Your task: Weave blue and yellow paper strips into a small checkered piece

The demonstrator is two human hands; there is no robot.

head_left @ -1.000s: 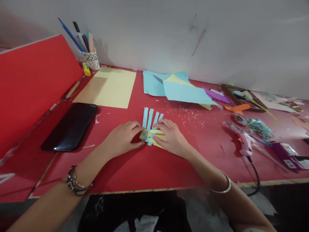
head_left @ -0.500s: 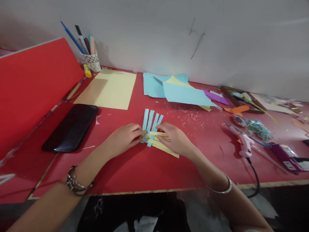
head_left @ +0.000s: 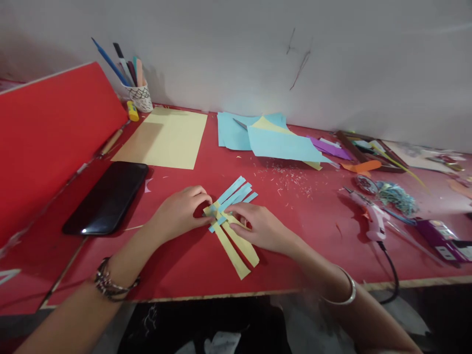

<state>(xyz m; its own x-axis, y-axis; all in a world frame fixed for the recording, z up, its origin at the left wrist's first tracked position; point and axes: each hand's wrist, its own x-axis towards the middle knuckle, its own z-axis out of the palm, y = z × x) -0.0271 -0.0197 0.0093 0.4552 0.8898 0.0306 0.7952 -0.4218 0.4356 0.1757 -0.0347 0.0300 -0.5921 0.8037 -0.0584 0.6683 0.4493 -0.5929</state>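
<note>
The left hand (head_left: 186, 209) is bent like a letter C, with a gap between thumb and finger. Their tips hold the edge of the spot where the paper strips cross, perhaps so that nothing slips apart there. The right hand (head_left: 260, 226) is half curled on the other side. Its finger and thumb are a bit apart, over the strips, and I cannot tell if they pinch any.

The blue paper strips (head_left: 236, 191) point up and away, and the yellow paper strips (head_left: 232, 253) point down toward the person. They cross between the two hands, on the red surface (head_left: 177, 275). Lying at a slant, the long ends stick out past the fingers, so they do not bunch up.

Farther out, a black phone (head_left: 106, 199) lies flat by the left arm, out of the way. A yellow sheet (head_left: 173, 137) and some blue sheets (head_left: 283, 142) lie near the wall, which seems to leave room to work. Pens stand in a patterned cup (head_left: 141, 98), likely so they don't roll. The pink glue gun (head_left: 368, 216) lies well apart on the right, maybe so its tip touches no paper.
</note>
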